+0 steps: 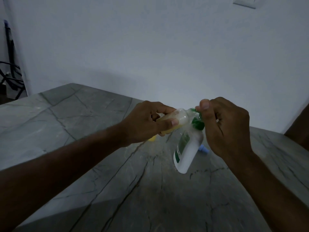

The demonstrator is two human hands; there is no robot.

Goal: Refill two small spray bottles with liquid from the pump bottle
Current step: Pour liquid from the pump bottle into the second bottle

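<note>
Two hands working close together above the grey stone-look table [117,190]. Left hand [145,122] curling fingers and thumb round a small yellowish spray bottle [168,120], holding it tilted with its open neck end toward the pump bottle's green top. Right hand [227,126] pinching thumb and forefinger at the green pump head [198,123] of the white pump bottle [188,153], remaining fingers curling loosely behind it. Pump bottle leaning, base touching or nearly touching the table, top tipped toward the small bottle.

Judging the small bottle as light, thin-walled and easy to squeeze: gripping round the middle, gently, keeping the neck free. Judging the pump bottle as heavier, stiff plastic, smooth and likely slippery if liquid is dribbling; steadying at the shoulder or body looking safer than holding by the pump head alone, since the lean is making a tip-over possible. Exact meeting of nozzle and neck too blurred and glary to tell.

Just left of the pump bottle, under the left hand, a yellow item [152,138] lying on the table, possibly a cap. Just right of the pump bottle's lower body, a small blue piece [203,149] resting on the table, mostly hidden behind the bottle. Neither seeming to block the pouring, though both lying near enough to be knocked.
</note>
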